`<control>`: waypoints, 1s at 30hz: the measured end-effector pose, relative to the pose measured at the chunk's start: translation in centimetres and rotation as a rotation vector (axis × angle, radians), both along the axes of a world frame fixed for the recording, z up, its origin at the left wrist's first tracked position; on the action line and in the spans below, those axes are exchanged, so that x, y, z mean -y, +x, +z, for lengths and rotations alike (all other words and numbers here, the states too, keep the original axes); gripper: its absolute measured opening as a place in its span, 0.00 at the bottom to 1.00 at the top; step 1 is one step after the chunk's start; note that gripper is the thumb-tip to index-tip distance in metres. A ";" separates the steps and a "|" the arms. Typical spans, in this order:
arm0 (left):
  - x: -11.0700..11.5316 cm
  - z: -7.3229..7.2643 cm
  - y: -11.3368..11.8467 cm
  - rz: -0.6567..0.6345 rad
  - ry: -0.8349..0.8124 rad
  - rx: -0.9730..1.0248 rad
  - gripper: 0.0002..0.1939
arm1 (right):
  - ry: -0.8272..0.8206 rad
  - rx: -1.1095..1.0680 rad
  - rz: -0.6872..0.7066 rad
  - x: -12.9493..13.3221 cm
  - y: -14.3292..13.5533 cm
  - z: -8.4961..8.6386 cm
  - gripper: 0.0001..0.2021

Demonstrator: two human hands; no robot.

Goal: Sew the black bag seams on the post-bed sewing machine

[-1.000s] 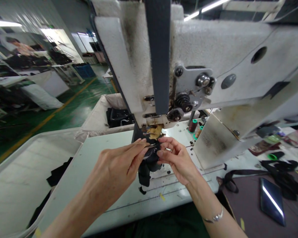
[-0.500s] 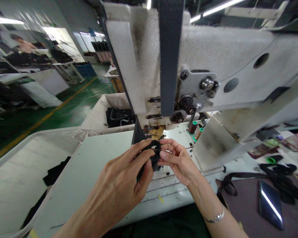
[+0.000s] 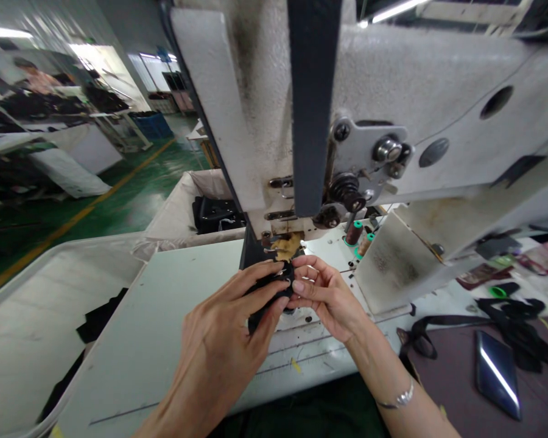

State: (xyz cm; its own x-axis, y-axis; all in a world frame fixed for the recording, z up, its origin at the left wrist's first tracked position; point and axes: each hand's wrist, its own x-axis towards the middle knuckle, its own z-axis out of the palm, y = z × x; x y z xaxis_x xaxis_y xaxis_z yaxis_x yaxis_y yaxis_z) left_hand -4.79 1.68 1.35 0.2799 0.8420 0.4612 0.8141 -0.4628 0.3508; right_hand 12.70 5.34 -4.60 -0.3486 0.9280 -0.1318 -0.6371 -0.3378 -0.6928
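Note:
Both hands are at the needle area of a large white sewing machine (image 3: 256,121). A small piece of black fabric (image 3: 267,283) lies under my left hand (image 3: 231,328), whose fingers and thumb close around it from the left. My right hand (image 3: 326,298) pinches the right edge of that piece between thumb and fingers. Just behind the fingertips sits a tan scrap (image 3: 288,246) at the presser foot. The needle tip and the exact stitching spot are hidden by the hands.
Thread spools (image 3: 354,233) stand behind my right hand. A phone (image 3: 497,374) and black straps (image 3: 438,325) lie at the right. On the left, a pale fabric-lined bin (image 3: 22,310) holds black pieces; another bin (image 3: 173,213) sits behind the table. A person (image 3: 36,76) works far back.
My left hand's thumb and fingers have shifted slightly right along the black fabric, toward my right hand. My right hand stays almost in place. The view has moved a little.

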 end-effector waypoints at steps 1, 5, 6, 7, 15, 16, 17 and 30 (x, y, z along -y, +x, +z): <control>0.0 0.1 0.1 0.018 -0.019 0.010 0.09 | 0.001 0.003 -0.002 0.0 0.0 0.0 0.21; 0.1 0.0 0.3 0.046 -0.032 0.060 0.08 | 0.003 0.018 -0.009 0.0 0.0 0.2 0.21; 0.1 -0.1 0.2 0.035 -0.024 0.076 0.08 | 0.000 0.024 -0.015 0.0 -0.1 0.4 0.21; 0.1 -0.2 0.1 0.019 -0.014 0.092 0.08 | -0.007 0.032 -0.023 0.0 -0.3 0.5 0.21; -0.3 0.7 -0.7 0.063 -0.081 0.089 0.10 | -0.026 0.088 -0.170 0.1 -1.9 0.8 0.21; -0.5 0.9 -0.7 0.047 -0.067 0.058 0.12 | -0.022 0.089 -0.171 0.3 -2.0 0.7 0.21; -0.6 1.2 -0.7 0.024 -0.053 0.023 0.12 | -0.014 0.089 -0.177 0.4 -2.0 0.6 0.21; -1.9 1.2 -2.3 -0.230 0.087 -0.135 0.09 | 0.022 0.085 -0.412 2.0 -3.3 0.1 0.22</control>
